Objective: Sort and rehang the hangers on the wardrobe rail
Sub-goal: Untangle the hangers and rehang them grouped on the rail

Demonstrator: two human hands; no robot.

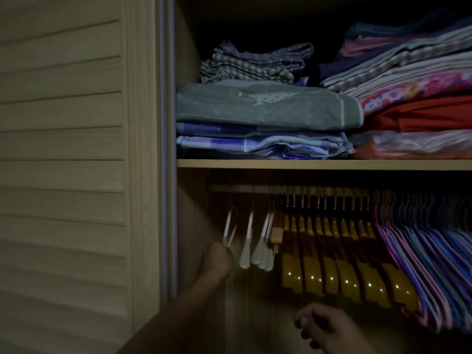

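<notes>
Hangers fill the dim wardrobe rail (255,188) under the pale wooden shelf (306,164), in three groups: a few white plastic hangers (263,247) at the left end, a tight row of glossy mustard-yellow hangers (344,274) in the middle, and a dense fan of thin pink, purple and blue hangers (429,254) to the right. One more slim white hanger (229,229) hangs apart at the far left, and my left hand (217,259) is raised to it, fingers curled round its lower end. A small light wooden block (277,235) shows between the white group and the yellow row; I cannot tell what it belongs to. My right hand (329,328) sits low, below the yellow hangers, fingers loosely curled with nothing in them. On the shelf above lie stacks of folded cloth: a grey-green towel (265,104) on blue checked sheets (260,145), small checked pieces (252,65) on top, and a slanted pile of striped, floral and red fabrics (413,88) to the right. To my left stands the louvred wooden wardrobe door (71,162).
</notes>
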